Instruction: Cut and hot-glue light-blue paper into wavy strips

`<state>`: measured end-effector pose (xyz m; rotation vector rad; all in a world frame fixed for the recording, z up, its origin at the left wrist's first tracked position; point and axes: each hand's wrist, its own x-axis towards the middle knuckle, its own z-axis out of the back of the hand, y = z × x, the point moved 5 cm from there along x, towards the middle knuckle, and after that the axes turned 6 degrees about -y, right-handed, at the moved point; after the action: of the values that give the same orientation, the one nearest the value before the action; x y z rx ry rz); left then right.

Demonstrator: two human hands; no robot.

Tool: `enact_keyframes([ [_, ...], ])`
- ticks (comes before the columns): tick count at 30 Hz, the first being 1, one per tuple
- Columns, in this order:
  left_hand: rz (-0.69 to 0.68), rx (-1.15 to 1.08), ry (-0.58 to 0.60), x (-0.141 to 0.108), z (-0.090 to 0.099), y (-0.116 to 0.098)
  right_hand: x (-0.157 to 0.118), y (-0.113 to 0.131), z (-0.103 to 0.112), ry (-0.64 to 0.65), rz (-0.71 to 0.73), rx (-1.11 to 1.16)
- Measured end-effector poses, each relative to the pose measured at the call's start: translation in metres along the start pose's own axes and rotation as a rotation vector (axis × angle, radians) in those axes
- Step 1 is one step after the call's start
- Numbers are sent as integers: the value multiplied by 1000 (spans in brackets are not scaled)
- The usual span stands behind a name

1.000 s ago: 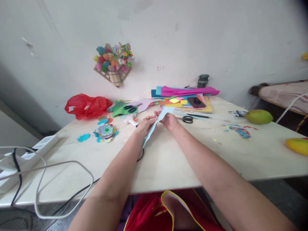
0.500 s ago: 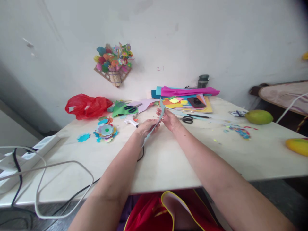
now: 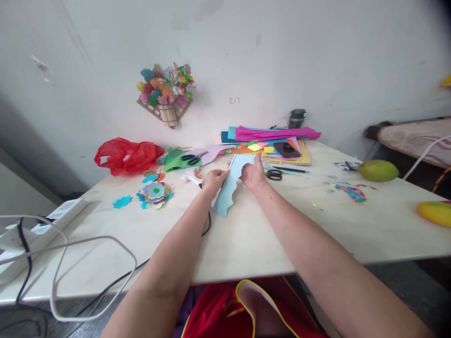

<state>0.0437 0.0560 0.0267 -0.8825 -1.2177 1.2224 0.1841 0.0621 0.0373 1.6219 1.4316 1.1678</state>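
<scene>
A light blue sheet of paper (image 3: 229, 190) with one wavy cut edge is held above the middle of the table. My left hand (image 3: 215, 180) pinches its left edge between thumb and fingers. On the other side, my right hand (image 3: 254, 177) holds the paper near its upper right, thumb raised and most of its fingers hidden behind the sheet. Black-handled scissors (image 3: 274, 174) lie just right of that hand, by a dark pen (image 3: 291, 169). Left of my left hand is a white glue gun (image 3: 192, 178) with a black cord.
Cut paper flowers (image 3: 155, 191) are stacked at the left, near a red plastic bag (image 3: 127, 155). More scissors (image 3: 192, 158) rest on green sheets. A phone (image 3: 287, 149) and coloured paper lie at the back, a green mango (image 3: 378, 170) at right. Cables (image 3: 120, 241) cross the left side.
The light blue paper has turned from nearly edge-on to showing its broad face. My right thumb has lifted, and my left hand has shifted slightly along the left edge.
</scene>
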Motion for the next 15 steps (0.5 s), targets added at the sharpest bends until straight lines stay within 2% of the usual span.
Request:
enact_keyframes([
  [4,32,-42,-48,2,3,4,0,-7,-6,36,-93,20],
  [6,32,-55,-30,1,1,5,1,-16,-8,14,-142,43],
  [10,11,-81,73,-4,-8,2,1,-30,-11,-108,-221,97],
  [15,7,-57,120,-6,-13,1,-3,-30,-9,-246,-249,113],
])
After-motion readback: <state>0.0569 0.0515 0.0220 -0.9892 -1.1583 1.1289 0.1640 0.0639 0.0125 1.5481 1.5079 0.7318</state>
